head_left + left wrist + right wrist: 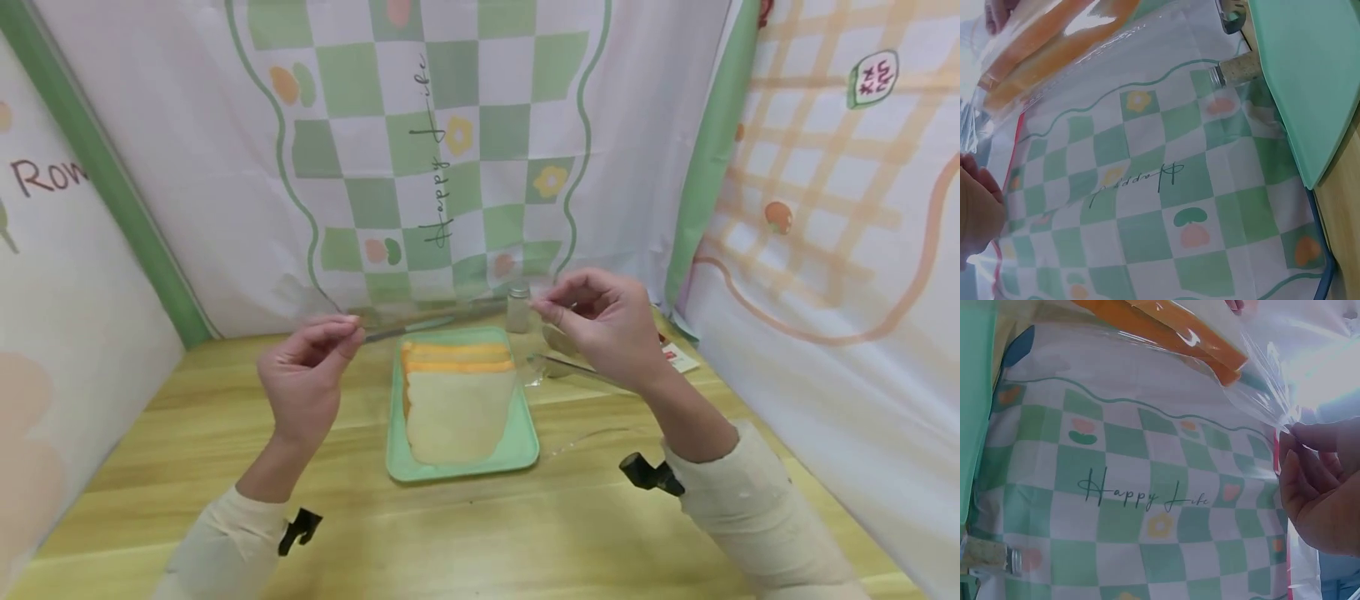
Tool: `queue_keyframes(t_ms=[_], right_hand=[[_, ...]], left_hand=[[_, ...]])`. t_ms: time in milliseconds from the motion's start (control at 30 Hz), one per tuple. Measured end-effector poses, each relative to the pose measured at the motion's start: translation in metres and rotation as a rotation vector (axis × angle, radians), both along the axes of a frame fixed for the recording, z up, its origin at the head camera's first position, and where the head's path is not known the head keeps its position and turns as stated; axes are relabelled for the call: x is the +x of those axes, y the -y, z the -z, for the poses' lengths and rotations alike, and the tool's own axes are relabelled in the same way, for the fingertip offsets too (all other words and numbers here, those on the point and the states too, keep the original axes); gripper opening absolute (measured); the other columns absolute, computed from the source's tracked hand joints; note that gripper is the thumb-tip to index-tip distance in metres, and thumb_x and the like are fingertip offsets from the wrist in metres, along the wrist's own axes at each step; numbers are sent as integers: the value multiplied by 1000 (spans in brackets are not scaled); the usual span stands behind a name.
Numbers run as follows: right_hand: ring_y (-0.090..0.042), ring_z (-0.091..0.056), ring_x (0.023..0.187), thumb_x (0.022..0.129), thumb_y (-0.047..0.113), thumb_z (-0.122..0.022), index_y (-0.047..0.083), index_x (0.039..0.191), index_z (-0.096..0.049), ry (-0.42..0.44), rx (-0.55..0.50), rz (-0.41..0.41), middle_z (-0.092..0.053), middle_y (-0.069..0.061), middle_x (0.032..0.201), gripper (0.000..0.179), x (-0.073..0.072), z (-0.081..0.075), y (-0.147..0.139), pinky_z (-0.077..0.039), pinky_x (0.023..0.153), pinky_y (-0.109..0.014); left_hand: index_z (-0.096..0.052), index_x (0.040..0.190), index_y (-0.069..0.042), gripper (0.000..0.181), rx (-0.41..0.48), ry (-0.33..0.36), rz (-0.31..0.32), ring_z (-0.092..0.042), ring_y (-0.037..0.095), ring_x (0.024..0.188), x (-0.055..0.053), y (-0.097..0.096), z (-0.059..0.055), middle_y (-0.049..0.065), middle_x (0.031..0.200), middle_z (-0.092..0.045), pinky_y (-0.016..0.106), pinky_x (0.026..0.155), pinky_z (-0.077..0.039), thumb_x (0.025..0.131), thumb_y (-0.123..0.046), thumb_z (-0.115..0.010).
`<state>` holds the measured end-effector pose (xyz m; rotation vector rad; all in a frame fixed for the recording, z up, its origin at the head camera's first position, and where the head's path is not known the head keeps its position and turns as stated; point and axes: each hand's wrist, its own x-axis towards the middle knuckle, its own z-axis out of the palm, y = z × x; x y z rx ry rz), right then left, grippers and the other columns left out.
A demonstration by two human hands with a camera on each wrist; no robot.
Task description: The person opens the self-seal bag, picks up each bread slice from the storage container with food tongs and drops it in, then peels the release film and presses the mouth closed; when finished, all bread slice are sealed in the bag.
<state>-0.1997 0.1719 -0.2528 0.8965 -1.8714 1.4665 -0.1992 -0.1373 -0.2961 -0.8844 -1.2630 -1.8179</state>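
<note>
Between the two hands hangs a clear plastic bag (1072, 94) with several bread slices (457, 412) in it, pale-faced with orange-brown edges. In the head view the slices overlap a light green tray (517, 446). The left hand (306, 375) pinches one top corner of the bag with thumb and fingertips. At the opposite corner, the right hand (600, 321) pinches the film, which gathers into creases at its fingertips (1294, 429) in the right wrist view. Both hands are raised, level with the far end of the tray.
Behind the tray lies a long utensil with a blue-green section (431, 323). A small glass jar (517, 310) stands at the back. Below the right hand lie a thin metal utensil (581, 367) and a printed card (680, 357). Patterned cloth (360, 150) hangs beyond the table.
</note>
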Motion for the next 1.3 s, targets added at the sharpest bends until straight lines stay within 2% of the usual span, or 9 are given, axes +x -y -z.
queue_keyframes(t_ms=[200,300,433,667,800,900,1000,1200,1300], right_hand=[[-16,-67,59,81,-15,-73,-7,88,-48,93,-68,-63,-76,-10,83,27,-2,8,-7,-35,42,-22],[-16,-68,62,82,-14,-72,-7,96,-58,104,-36,-75,-76,-8,84,21,-3,10,-11,-40,44,-21],[-15,-71,69,81,-17,-71,-7,95,-71,44,22,-119,-76,-8,86,17,-7,12,-18,-53,54,-20],[-8,-61,55,80,-20,-70,-7,88,-74,-28,52,-189,-74,-17,81,16,-10,16,-24,-40,42,-20],[-7,-58,55,81,-21,-68,-8,89,-73,-40,71,-228,-75,-14,87,16,-12,16,-30,-37,42,-22],[-5,-55,54,78,-28,-64,-8,88,-71,-72,111,-233,-75,-11,85,24,-14,17,-34,-37,41,-21],[-4,-49,50,77,-28,-63,-5,86,-71,-160,175,-201,-74,-6,81,26,-16,18,-38,-37,41,-19],[-5,-44,51,89,-7,-68,-9,89,-73,-361,134,-406,-75,-13,82,6,-24,17,-37,-36,46,-15],[-8,-59,59,91,-5,-67,-12,88,-72,-379,88,-518,-75,-16,85,10,-23,15,-32,-48,56,-15]], left_hand=[[-66,92,7,14,-129,73,-5,-68,11,75,1,5,3,1,89,-74,19,63,-55,81,14,-73],[-67,101,1,28,-207,102,11,-68,10,75,1,9,2,-1,89,-73,17,60,-53,80,19,-69],[-70,99,6,29,-283,86,35,-67,9,74,0,14,2,-1,89,-74,16,57,-51,78,24,-68],[-72,87,7,14,-381,-43,113,-69,11,76,-5,21,4,6,94,-74,18,61,-54,80,19,-70],[-73,86,3,18,-524,-155,6,-68,11,72,-7,23,3,10,90,-75,17,59,-51,81,19,-68],[-74,87,-1,5,-604,-260,-109,-66,9,65,-9,24,2,10,81,-75,17,58,-50,90,0,-70],[-75,89,-3,18,-652,-374,-173,-62,7,59,-11,24,-1,7,77,-75,16,57,-50,95,-17,-68],[-76,91,0,10,-649,-529,-50,-71,15,67,-14,28,-10,9,83,-76,20,65,-56,92,-10,-71],[-75,88,0,9,-640,-550,17,-71,15,70,-16,30,-14,8,83,-76,21,67,-56,92,-8,-71]])
